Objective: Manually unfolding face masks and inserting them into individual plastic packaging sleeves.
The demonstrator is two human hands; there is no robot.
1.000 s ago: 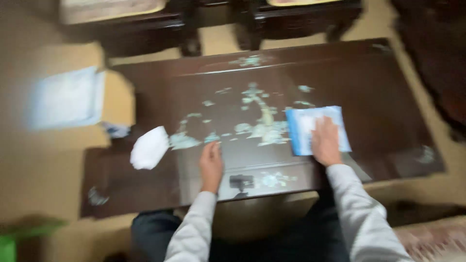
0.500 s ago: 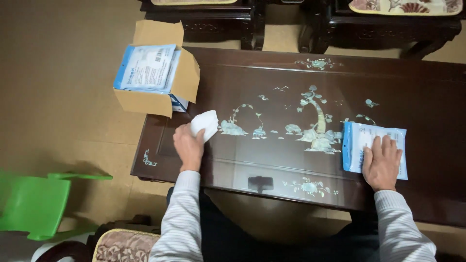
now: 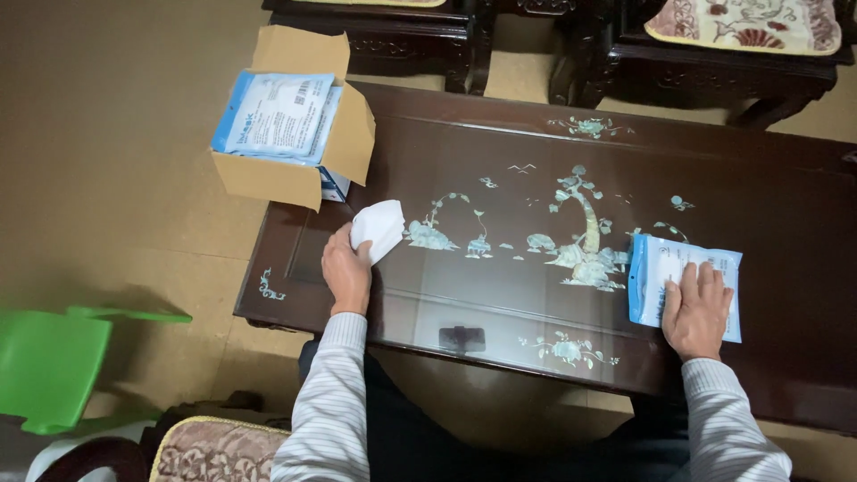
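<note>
My left hand [image 3: 345, 270] rests on the dark wooden table [image 3: 500, 170] and grips the lower edge of a folded white face mask [image 3: 378, 227]. My right hand [image 3: 695, 308] lies flat, fingers together, on a blue and white plastic packet [image 3: 665, 264] at the table's right side. A cardboard box [image 3: 268, 175] with open flaps stands on the table's far left corner and holds more blue and white packets [image 3: 278, 116].
The table top has glass over a pearl inlay of a tree and birds [image 3: 580, 223]. Dark wooden chairs [image 3: 714, 62] with patterned cushions stand beyond it. A green plastic stool [image 3: 49, 366] is on the floor at my left.
The view swung left and steadied. My left hand moved to the white mask and took hold of it. My right hand stayed on the packet.
</note>
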